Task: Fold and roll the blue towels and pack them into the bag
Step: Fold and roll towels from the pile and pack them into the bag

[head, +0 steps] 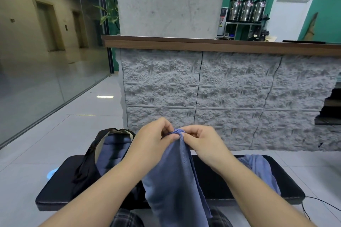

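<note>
Head camera view, looking forward and down over a low black padded table (217,186) that stands on a pale tiled floor (60,134).

Both bare hands are raised above the middle of the table, close together. The left hand (153,140) and the right hand (201,142) each pinch the top edge of a blue towel (171,180), fingers (170,137) closed tight on a bunched bit of cloth between thumb and forefinger. The towel hangs straight down from the hands in a long narrow drape, passing in front of the table's near edge toward the person's lap, where plaid cloth (125,217) shows.

On the left end of the table stands a dark bag (103,156), its top open, with blue material visible inside. On the right end of the table lies a second blue towel (258,169), crumpled and loose, spilling over the near edge.

Behind the table rises a grey rough stone counter front (221,97) with a wooden top.
</note>
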### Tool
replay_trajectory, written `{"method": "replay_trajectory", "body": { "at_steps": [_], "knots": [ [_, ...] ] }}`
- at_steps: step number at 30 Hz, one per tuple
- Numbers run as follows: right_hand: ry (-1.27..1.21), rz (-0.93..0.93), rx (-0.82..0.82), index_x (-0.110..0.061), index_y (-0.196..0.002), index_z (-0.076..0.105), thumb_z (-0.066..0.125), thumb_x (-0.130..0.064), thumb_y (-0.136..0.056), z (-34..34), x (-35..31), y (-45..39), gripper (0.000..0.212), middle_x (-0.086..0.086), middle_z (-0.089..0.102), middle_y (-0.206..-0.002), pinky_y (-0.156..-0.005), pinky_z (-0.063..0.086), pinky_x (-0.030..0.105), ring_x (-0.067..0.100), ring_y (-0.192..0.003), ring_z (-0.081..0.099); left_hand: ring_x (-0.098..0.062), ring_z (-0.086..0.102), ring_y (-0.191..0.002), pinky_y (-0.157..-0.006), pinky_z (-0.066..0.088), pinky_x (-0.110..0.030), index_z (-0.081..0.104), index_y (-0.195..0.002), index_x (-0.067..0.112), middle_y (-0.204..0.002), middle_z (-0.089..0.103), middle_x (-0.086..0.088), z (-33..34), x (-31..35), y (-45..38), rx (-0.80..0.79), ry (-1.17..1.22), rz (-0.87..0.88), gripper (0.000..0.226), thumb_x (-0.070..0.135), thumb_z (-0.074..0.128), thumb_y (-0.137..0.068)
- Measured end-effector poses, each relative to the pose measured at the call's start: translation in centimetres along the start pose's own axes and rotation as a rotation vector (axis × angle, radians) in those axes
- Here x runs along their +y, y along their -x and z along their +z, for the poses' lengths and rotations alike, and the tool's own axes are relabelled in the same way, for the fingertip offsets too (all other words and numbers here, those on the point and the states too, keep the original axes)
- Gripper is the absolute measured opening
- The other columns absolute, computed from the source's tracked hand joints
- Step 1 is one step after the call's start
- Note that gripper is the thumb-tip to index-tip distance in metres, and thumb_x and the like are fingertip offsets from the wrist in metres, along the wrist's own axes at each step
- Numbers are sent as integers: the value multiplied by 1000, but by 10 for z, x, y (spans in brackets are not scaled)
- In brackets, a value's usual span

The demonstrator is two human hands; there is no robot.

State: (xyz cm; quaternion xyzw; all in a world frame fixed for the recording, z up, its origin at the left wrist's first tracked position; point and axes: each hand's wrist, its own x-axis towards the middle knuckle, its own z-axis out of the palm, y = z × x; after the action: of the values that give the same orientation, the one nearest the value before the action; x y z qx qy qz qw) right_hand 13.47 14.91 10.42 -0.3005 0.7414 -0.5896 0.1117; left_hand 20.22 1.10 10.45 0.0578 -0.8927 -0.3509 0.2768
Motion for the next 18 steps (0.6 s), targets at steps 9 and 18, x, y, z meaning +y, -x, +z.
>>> {"method": "replay_trajectory", "body": {
  "at_steps": [9,18],
  "knots": [
    [83,-56,-57,-33,-88,71,54,-13,-94,2,0,2,27,-3,74,-92,-86,53,34,14,-85,67,-1,49,-67,-61,35,-16,51,-60,35,-64,55,14,-14,4,-2,-45,-170,87,28,34,74,-75],
    [-123,-76,-51,-20,-83,71,65,-5,-85,-3,-2,-8,17,-3,72,-80,-75,51,24,6,-79,63,-6,60,-72,-69,48,-22,53,-73,33,-76,64,8,-15,-3,-15,-115,36,89,23,21,71,-80]
  ]
}}
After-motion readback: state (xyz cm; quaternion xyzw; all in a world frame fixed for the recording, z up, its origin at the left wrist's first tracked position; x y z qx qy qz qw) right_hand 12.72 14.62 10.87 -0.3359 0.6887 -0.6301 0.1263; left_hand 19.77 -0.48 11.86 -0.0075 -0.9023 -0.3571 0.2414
